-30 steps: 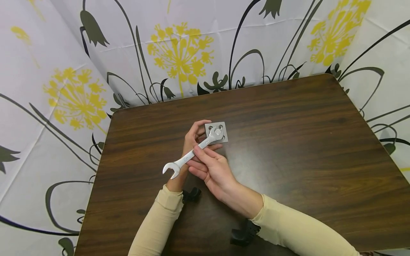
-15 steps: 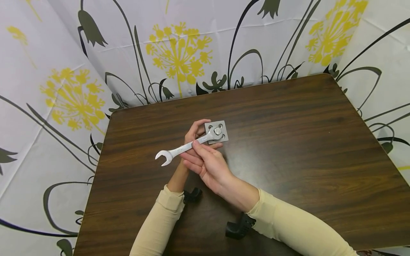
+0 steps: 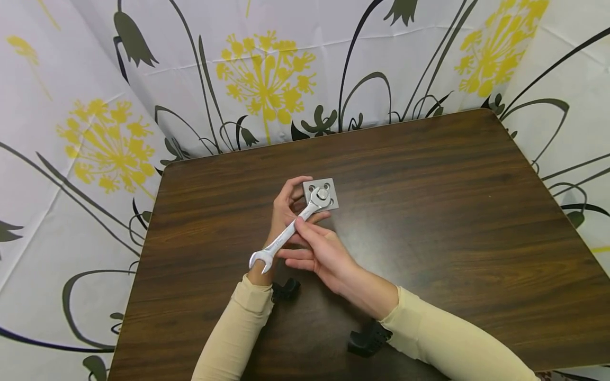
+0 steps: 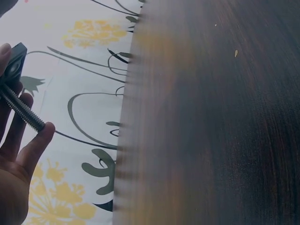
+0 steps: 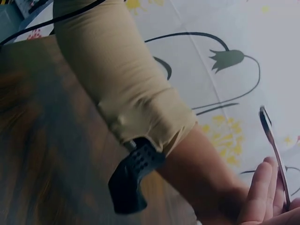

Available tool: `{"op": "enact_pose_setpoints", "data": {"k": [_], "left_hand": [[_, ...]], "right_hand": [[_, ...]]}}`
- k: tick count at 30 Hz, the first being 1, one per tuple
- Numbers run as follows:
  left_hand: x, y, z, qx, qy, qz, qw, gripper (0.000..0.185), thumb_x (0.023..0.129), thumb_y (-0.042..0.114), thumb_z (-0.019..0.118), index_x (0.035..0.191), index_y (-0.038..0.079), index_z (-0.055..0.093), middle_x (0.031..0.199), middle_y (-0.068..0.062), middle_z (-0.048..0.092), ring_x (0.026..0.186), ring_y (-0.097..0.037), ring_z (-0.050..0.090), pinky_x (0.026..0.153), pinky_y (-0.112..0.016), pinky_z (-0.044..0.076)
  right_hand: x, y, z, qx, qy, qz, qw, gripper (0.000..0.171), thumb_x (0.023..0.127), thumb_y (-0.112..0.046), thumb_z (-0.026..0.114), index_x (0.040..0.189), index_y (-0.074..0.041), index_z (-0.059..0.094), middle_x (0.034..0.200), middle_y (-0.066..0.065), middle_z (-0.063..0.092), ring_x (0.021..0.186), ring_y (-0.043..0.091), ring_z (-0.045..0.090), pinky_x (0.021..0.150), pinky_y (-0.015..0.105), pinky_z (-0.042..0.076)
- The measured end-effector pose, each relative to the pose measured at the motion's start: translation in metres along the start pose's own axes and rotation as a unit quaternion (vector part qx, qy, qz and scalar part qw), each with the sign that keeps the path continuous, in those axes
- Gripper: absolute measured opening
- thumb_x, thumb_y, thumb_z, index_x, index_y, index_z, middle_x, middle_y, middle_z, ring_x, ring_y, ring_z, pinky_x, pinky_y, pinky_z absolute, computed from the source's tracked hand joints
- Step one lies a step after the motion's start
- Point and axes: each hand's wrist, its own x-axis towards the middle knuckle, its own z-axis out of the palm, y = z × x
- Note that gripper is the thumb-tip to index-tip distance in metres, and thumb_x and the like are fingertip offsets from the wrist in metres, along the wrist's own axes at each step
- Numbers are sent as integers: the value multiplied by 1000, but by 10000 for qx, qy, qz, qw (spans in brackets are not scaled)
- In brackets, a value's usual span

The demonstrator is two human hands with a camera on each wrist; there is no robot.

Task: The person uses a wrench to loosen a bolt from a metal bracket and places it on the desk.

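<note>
A small grey square metal plate [image 3: 329,200] with round holes is held above the table by my left hand [image 3: 285,203], whose fingers curl around its left edge. A threaded bolt [image 4: 23,112] runs through the plate [image 4: 14,63], and in the left wrist view my thumb and fingers lie around it. A silver open-ended wrench [image 3: 281,241] has one end on the bolt head at the plate; its free end points toward my left forearm. My right hand [image 3: 305,233] pinches the wrench shaft near its middle. In the right wrist view the wrench [image 5: 272,136] shows edge-on above my right fingers [image 5: 260,197].
The dark wooden table [image 3: 429,211] spreads bare to the right and far side. A flowered curtain [image 3: 267,74] encloses it at the back and both sides. Black wrist camera mounts [image 3: 285,289] [image 3: 367,338] sit under both beige sleeves.
The wrench's free end first swung up and left, then came back down toward my left wrist. The right hand moved with it; the plate stayed in place.
</note>
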Motion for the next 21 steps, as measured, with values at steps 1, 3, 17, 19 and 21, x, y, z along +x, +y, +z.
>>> {"op": "enact_pose_setpoints", "data": {"k": [1, 3, 17, 19, 21], "left_hand": [[0, 0, -1, -10, 3, -41, 10000, 69, 68, -17, 81, 128, -6, 48, 108, -21, 69, 92, -30, 69, 77, -34, 56], [0, -2, -2, -57, 8, -89, 9999, 70, 68, -16, 82, 129, -6, 48, 109, -20, 69, 93, -30, 69, 78, -35, 56], [5, -1, -5, -37, -43, 287, 9996, 69, 65, -24, 76, 126, -14, 46, 107, -31, 65, 95, -16, 66, 82, -36, 56], [5, 0, -5, -25, -29, 250, 9997, 69, 65, -23, 77, 126, -14, 46, 108, -32, 65, 95, -15, 66, 81, -35, 56], [4, 1, -5, 2, -2, 196, 9998, 69, 65, -23, 77, 126, -13, 46, 108, -32, 65, 94, -15, 66, 80, -35, 56]], "right_hand": [[-1, 0, -3, -65, -2, 9, 10000, 45, 102, -34, 55, 135, -4, 56, 105, 9, 71, 81, 17, 72, 71, 30, 58], [-4, -1, -8, -170, -34, 27, 9998, 44, 102, -32, 55, 133, -2, 56, 101, 9, 71, 78, 16, 72, 71, 30, 58], [-24, -32, -53, -2033, -128, -32, 9790, 27, 89, -13, 71, 114, -1, 68, 95, 4, 72, 76, 12, 63, 61, 27, 55], [-26, -38, -57, -2457, -140, -49, 9692, 34, 87, -12, 73, 118, 1, 67, 102, 5, 72, 79, 12, 62, 60, 28, 54], [-27, -44, -60, -2859, -140, -46, 9582, 37, 86, -12, 75, 120, 2, 66, 105, 6, 72, 77, 12, 61, 59, 28, 53]]}}
